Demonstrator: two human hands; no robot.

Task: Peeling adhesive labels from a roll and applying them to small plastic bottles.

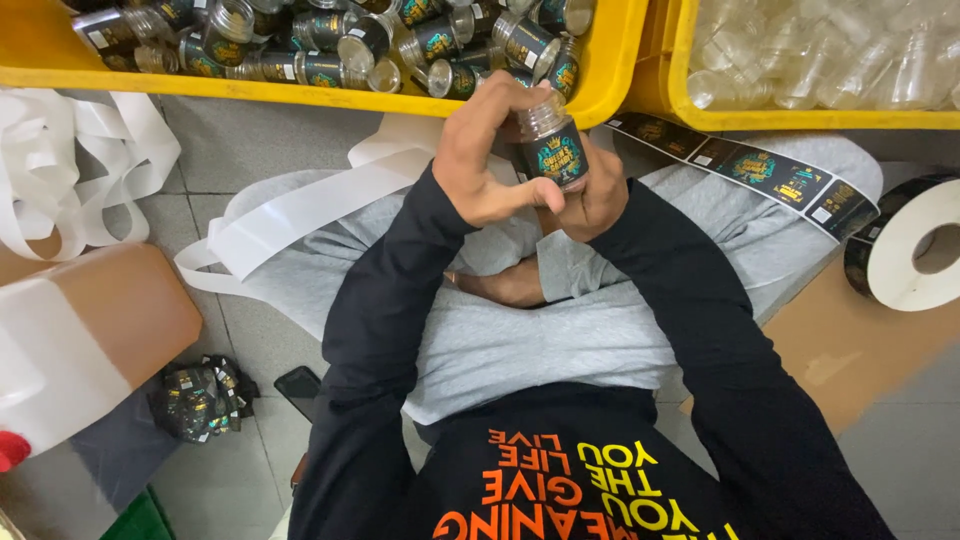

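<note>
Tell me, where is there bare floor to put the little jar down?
Bare grey floor shows between the white tape pile and the person's knee, below the yellow bin. Another patch lies between the phone and the brown jug. Both bins are crowded, and both hands hold the jar.

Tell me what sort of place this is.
Probably a small hand-labelling workshop, worked from the floor. A yellow bin holds labelled jars, a second bin holds clear unlabelled ones, and a label roll trails its strip across the lap. Both hands, left hand and right hand, hold a jar.
</note>
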